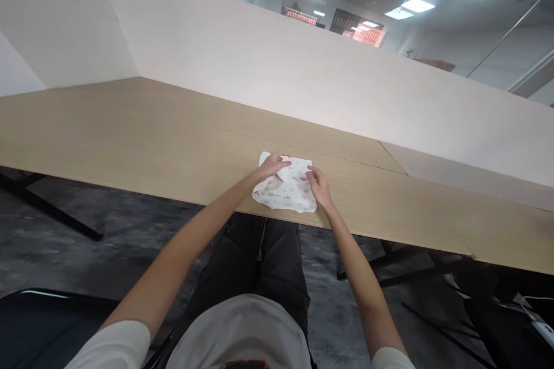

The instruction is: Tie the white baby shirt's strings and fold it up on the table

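The left hand [276, 164] is lying on the far left part of the white cloth [291, 195], grip unclear, while the loosely unclenched right hand [319, 185] is touching its right edge

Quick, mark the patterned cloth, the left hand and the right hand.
Patterned cloth [291, 192], head view: its lower middle.
Left hand [272, 166], head view: its back.
Right hand [320, 186], head view: its back.

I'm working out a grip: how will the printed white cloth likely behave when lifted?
The printed white cloth will probably sag, since its lower edge is wavy and a flap bends near the left hand. Rolling seems unlikely, as it lies spread on the tabletop.
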{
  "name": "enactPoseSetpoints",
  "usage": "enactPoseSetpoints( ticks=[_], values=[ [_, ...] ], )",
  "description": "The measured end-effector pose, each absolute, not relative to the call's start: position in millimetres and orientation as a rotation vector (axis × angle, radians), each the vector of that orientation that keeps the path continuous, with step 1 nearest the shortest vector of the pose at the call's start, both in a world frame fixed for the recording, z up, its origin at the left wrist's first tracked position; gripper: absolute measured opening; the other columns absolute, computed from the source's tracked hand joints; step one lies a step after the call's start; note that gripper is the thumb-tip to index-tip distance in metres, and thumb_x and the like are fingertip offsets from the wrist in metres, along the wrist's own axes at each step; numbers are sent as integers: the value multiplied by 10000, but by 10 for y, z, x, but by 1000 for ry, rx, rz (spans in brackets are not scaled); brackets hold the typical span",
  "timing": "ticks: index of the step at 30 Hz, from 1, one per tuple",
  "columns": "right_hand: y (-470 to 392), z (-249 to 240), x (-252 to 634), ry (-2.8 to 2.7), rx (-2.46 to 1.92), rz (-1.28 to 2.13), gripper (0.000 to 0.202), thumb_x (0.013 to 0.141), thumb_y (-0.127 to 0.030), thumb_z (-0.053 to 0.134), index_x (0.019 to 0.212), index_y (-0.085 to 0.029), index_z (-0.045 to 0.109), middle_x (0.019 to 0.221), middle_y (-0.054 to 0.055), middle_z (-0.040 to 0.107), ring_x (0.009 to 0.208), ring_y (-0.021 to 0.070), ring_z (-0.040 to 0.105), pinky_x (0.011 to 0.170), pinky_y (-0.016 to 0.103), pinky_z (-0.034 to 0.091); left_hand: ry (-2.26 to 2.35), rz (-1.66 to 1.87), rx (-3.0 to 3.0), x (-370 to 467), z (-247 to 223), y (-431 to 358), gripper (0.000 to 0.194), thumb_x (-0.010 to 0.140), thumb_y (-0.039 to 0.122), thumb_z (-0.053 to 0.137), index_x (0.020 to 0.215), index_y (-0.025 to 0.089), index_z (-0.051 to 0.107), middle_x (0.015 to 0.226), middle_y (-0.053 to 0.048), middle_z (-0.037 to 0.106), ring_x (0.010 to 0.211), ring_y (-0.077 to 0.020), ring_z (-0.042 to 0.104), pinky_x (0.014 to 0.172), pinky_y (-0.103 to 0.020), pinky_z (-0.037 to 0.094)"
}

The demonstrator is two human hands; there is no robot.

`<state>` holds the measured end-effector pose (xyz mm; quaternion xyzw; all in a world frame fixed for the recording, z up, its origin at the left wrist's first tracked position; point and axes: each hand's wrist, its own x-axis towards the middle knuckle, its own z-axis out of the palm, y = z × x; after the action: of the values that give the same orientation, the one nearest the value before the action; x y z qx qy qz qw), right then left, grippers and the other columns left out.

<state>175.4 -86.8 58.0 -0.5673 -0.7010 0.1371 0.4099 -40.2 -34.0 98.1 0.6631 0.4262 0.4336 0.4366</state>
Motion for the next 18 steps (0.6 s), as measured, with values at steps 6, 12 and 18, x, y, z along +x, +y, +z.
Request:
enactPoseSetpoints(
  ticks=[6,12,18],
  values=[
    [-817,524,1565,-1248,-1463,1115,550,951,-597,303,1189,-157,531,831,78,687,654,169,655,591,266,538,951,759,1950,-75,530,-466,516,815,450,601,1247,172,561,1007,-110,698,903,-236,664,805,-363,527],
    [-780,410,1585,-1437,-1666,856,404,805,-245,577,1201,-170,546,730,-13,601,588,119,553,508,206,483,1086,829,2311,-597,368,-510,453,899,421,425,1226,159,597,1230,-134,654,1193,-263,570,1053,-413,410],
    [-857,293,1542,-1645,-1750,635,369,797,-137,487,1143,-160,612,938,49,624,720,143,614,625,260,550,1131,606,2470,-991,139,-603,487,924,447,395,1271,170,595,1431,-111,525,1355,-242,442,1149,-397,311]
  ],
)
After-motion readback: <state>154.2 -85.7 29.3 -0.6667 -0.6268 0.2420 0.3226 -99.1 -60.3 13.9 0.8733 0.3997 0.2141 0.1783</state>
